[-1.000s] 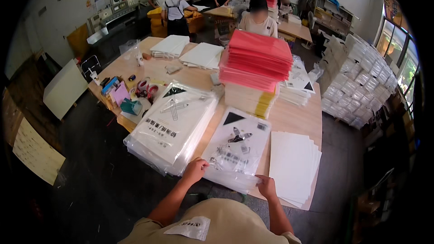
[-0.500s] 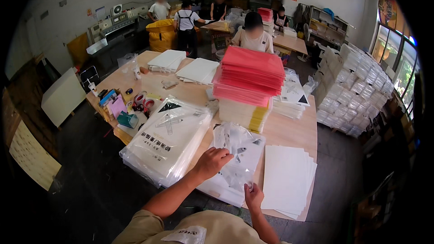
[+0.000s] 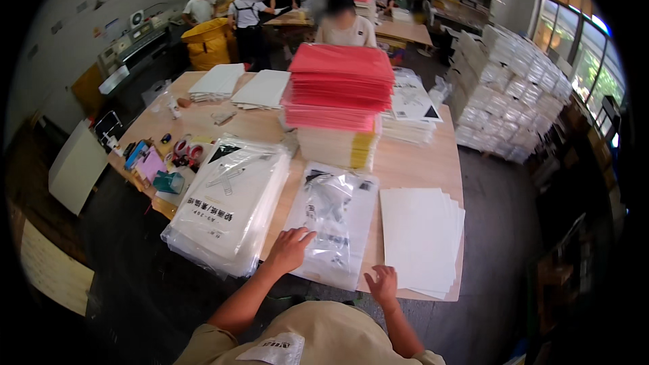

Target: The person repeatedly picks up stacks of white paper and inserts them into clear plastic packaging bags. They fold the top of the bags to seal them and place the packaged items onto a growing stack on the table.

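A clear plastic bag [image 3: 330, 220] with dark printing lies in front of me at the table's near edge, its upper layer wrinkled and shiny. My left hand [image 3: 289, 250] rests at the bag's left side, fingers spread over it. Just off the bag's lower right edge is my right hand [image 3: 382, 282], its fingers parted and holding nothing. Right of the bag lies a slightly fanned stack of white paper sheets [image 3: 418, 238]. To the left sits a thick pile of bagged paper packs [image 3: 226, 192] with printed covers, loose plastic hanging past the table edge.
Beyond the bag rises a tall stack of red packs [image 3: 340, 84] on paler ones. More white stacks [image 3: 262, 89] lie farther back. Tape rolls and small boxes [image 3: 169, 181] crowd the table's left side. A person [image 3: 345, 27] stands across the table. Wrapped bundles [image 3: 507, 94] are piled at right.
Both hands have released the plastic bag, which now lies flatter. My left hand has opened and drawn back toward me; the right has come off the bag's corner. The view has shifted.
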